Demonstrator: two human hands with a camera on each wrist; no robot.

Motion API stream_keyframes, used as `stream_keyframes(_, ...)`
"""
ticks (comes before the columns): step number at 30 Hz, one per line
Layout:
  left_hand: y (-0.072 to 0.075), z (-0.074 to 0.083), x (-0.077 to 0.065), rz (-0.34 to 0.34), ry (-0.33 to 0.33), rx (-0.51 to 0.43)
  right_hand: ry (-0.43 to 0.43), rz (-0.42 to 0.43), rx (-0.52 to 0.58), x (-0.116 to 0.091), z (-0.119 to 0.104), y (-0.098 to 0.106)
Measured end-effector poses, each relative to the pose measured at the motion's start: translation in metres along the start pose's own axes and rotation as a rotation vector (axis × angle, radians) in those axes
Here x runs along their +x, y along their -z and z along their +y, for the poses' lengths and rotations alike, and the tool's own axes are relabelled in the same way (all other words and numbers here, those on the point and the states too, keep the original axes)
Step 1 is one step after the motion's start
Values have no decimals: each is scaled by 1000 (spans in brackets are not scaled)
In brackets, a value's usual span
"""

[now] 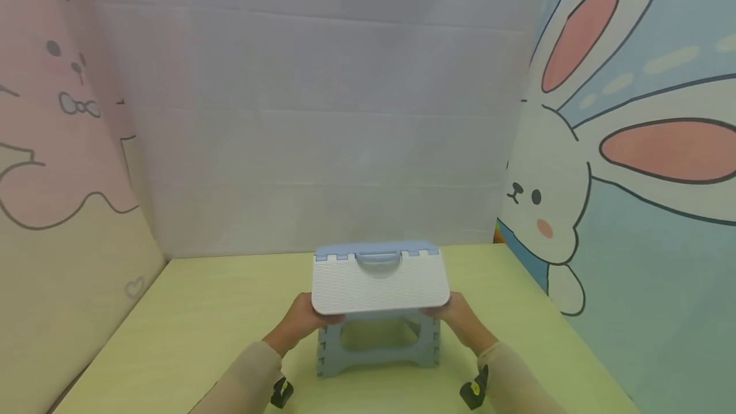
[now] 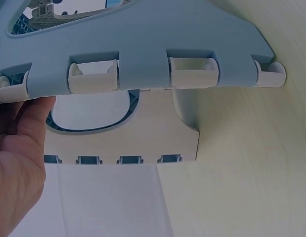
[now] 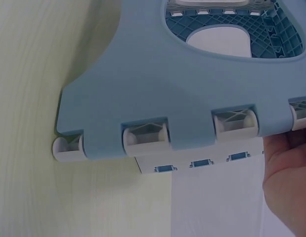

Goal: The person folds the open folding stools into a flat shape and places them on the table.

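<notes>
A folding step stool (image 1: 381, 283) in white and pale blue stands unfolded in front of me, its white textured top tipped toward the head camera. A blue carry handle (image 1: 378, 257) lies along the far part of the top. My left hand (image 1: 303, 315) grips the left side under the top panel, and my right hand (image 1: 454, 313) grips the right side likewise. The left wrist view shows the left hand (image 2: 24, 148) against the blue hinged side panel (image 2: 148, 44). In the right wrist view, the right hand (image 3: 291, 173) is at the opposite side panel (image 3: 157, 94). Most fingertips are hidden.
The stool is over a pale yellow-green tabletop (image 1: 230, 292). White cloth (image 1: 322, 114) hangs behind it. Cartoon-printed panels stand on the left (image 1: 63, 133) and the right (image 1: 650, 286). A small black device (image 1: 282, 392) is by the left wrist, another (image 1: 474, 393) by the right.
</notes>
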State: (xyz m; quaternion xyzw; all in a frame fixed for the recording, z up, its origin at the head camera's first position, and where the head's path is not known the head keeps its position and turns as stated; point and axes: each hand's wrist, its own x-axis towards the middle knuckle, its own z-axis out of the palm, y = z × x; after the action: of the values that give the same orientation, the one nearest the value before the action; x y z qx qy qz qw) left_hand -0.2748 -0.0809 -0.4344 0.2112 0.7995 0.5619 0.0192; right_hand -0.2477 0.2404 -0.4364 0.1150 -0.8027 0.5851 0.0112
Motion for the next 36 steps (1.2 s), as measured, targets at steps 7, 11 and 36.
stream_keyframes(7, 1, 2, -1, -9, -17, -2, 7, 4, 6, 0, 0, 0)
stream_keyframes(11, 2, 3, 0, -11, -23, -3, 15, 13, 13, 1, -1, 0)
stream_keyframes(36, 0, -1, -2, -27, 8, -11, 40, -4, 43, 0, 5, -3)
